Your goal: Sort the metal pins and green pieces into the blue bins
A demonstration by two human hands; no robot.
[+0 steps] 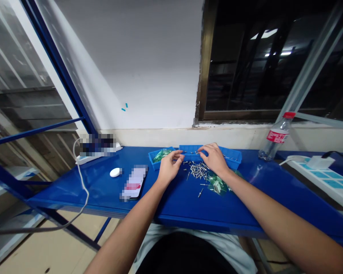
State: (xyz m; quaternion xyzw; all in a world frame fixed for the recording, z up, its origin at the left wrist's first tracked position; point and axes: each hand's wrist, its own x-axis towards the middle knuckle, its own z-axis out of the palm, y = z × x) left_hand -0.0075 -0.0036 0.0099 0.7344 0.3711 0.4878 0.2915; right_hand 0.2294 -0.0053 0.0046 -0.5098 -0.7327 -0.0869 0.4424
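My left hand (170,164) is curled at the front of the blue bins, thumb and fingers drawn together; whatever lies between them is too small to make out. Opposite it, my right hand (214,158) pinches what looks like a small metal rivet at the fingertips. Both hands hover by the middle blue bin (190,147). Below and between them lies a loose pile of silver blind rivets (199,170), with a few strays nearer the front. A green clear bag (218,186) with rivets in it rests under my right wrist.
The left blue bin (155,165) holds green bags; the right blue bin (234,163) holds thin metal pieces. A phone (135,182) and a white oval object (115,172) lie left. A bottle (276,137) and power strip (326,179) stand right. A cable (85,186) hangs over the left edge.
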